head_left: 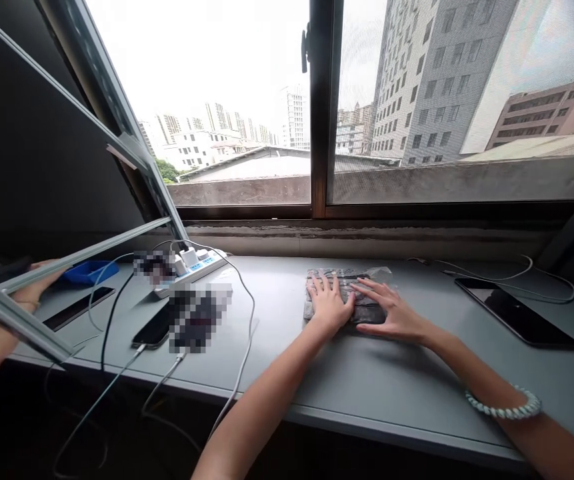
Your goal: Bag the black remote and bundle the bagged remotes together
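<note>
A flat, clear plastic bag point(367, 313) lies on the grey table, with dark and grey pieces inside whose kind I cannot make out. Across its left half rests my left hand point(331, 301), fingers spread and pointing away from me. My right hand point(391, 310) lies on the bag's right side, its fingers stretched toward the left and the thumb apart below them. Both palms face down, and the two hands almost meet over the middle. A coiled pale band point(507, 403) circles my right wrist.
A black tablet point(517, 310) lies to the right beside a white cable point(497, 280). On the left are a phone point(154, 327) on a cable, a power strip point(201, 263) with plugs, and metal shelf bars point(131, 153). Beyond them another person's arm point(17, 317) reaches near a blue tray point(91, 272).
</note>
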Motion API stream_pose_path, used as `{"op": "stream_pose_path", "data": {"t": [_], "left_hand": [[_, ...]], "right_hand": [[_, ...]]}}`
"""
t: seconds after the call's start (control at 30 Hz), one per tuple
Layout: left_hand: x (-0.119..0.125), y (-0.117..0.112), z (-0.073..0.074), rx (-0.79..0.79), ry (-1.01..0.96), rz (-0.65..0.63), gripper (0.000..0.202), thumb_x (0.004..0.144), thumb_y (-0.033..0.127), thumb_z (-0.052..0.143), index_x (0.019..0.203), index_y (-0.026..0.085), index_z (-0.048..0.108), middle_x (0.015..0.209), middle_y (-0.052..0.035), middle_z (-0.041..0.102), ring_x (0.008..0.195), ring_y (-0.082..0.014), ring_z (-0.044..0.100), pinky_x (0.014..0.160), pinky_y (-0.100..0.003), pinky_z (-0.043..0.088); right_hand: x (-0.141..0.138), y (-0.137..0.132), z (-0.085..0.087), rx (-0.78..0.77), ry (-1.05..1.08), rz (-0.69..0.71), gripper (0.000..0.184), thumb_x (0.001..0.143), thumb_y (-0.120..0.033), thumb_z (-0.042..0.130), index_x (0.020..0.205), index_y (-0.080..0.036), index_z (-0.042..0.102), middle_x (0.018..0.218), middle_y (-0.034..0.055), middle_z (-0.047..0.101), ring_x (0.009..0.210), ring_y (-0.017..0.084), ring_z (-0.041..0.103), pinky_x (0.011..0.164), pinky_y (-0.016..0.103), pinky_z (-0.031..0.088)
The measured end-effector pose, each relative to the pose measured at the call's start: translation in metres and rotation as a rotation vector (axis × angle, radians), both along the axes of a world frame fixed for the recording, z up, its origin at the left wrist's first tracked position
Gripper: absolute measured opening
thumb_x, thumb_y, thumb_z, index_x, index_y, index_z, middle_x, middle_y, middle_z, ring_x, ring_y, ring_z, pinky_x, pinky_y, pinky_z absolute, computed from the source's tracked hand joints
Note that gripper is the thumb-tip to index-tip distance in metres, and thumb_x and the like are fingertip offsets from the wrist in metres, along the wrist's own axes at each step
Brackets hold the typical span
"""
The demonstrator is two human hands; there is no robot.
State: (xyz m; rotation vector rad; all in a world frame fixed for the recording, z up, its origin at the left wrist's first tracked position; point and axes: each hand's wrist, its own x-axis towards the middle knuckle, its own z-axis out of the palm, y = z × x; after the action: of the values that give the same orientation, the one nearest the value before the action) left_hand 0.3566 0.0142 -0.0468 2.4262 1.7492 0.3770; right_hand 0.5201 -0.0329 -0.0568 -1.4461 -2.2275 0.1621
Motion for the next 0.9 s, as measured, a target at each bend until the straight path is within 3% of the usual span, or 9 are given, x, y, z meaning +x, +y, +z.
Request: {"op": "stream_pose_path", "data": {"t": [0.13, 0.33, 0.4, 0.5, 0.63, 0.73, 0.9], "left_hand": [[0.007, -0.006, -0.004, -0.021, -0.015, -0.039, 0.070, 0.085, 0.056, 0.024, 0.142, 0.016, 0.026, 0.150, -0.0140, 0.019, 0.137, -0.0381, 0.006, 0.108, -0.055, 0.005], [0.013, 0.008, -0.007, 0.044, -0.058, -0.052, 0.064, 0.084, 0.055, 0.030, 0.138, 0.021, 0.035, 0.147, -0.0141, 0.025, 0.136, -0.0381, 0.014, 0.107, -0.055, 0.007], [0.014, 0.013, -0.006, 0.047, -0.088, -0.053, 0.062, 0.085, 0.055, 0.030, 0.136, 0.021, 0.039, 0.146, -0.0146, 0.027, 0.135, -0.0380, 0.016, 0.107, -0.055, 0.009], [0.009, 0.024, 0.000, 0.065, -0.152, -0.002, 0.058, 0.087, 0.053, 0.030, 0.133, 0.022, 0.044, 0.144, -0.0144, 0.032, 0.135, -0.0365, 0.020, 0.106, -0.052, 0.016], [-0.014, 0.048, 0.008, 0.161, -0.200, 0.127, 0.051, 0.088, 0.043, 0.035, 0.131, 0.018, 0.047, 0.143, -0.0146, 0.034, 0.134, -0.0340, 0.022, 0.105, -0.048, 0.022], [-0.035, 0.066, 0.009, 0.169, -0.218, 0.200, 0.046, 0.091, 0.034, 0.033, 0.131, 0.017, 0.046, 0.139, -0.0144, 0.041, 0.130, -0.0284, 0.032, 0.104, -0.045, 0.025], [-0.051, 0.074, 0.000, 0.137, -0.198, 0.211, 0.041, 0.091, 0.023, 0.029, 0.121, 0.017, 0.056, 0.123, -0.0140, 0.056, 0.119, -0.0248, 0.046, 0.099, -0.041, 0.032]], "right_hand": [[-0.002, 0.002, -0.009, -0.047, -0.038, 0.006, 0.076, 0.074, -0.063, 0.052, 0.140, -0.031, 0.033, 0.145, 0.0044, 0.031, 0.133, 0.028, 0.027, 0.111, 0.049, 0.013], [0.004, 0.013, -0.016, -0.023, -0.044, -0.044, 0.076, 0.077, -0.063, 0.048, 0.142, -0.030, 0.029, 0.146, 0.0050, 0.030, 0.134, 0.027, 0.025, 0.110, 0.050, 0.013], [0.007, 0.017, -0.015, -0.011, -0.018, -0.055, 0.076, 0.076, -0.063, 0.049, 0.141, -0.028, 0.031, 0.145, 0.0063, 0.032, 0.133, 0.028, 0.027, 0.109, 0.050, 0.017], [0.016, 0.023, -0.010, 0.026, 0.089, -0.089, 0.061, 0.083, -0.058, 0.042, 0.135, -0.027, 0.040, 0.140, 0.0068, 0.040, 0.129, 0.026, 0.035, 0.106, 0.046, 0.026], [0.041, 0.031, -0.007, 0.194, 0.186, -0.340, 0.049, 0.088, -0.048, 0.035, 0.130, -0.024, 0.045, 0.132, 0.0066, 0.048, 0.124, 0.023, 0.040, 0.106, 0.046, 0.024], [0.059, 0.036, -0.014, 0.184, 0.120, -0.563, 0.044, 0.089, -0.036, 0.032, 0.128, -0.023, 0.046, 0.131, 0.0070, 0.049, 0.125, 0.025, 0.039, 0.105, 0.051, 0.020], [0.070, 0.039, -0.032, 0.039, -0.013, -0.596, 0.047, 0.084, -0.016, 0.031, 0.127, -0.020, 0.048, 0.129, 0.0089, 0.051, 0.121, 0.025, 0.043, 0.104, 0.051, 0.024]]}}
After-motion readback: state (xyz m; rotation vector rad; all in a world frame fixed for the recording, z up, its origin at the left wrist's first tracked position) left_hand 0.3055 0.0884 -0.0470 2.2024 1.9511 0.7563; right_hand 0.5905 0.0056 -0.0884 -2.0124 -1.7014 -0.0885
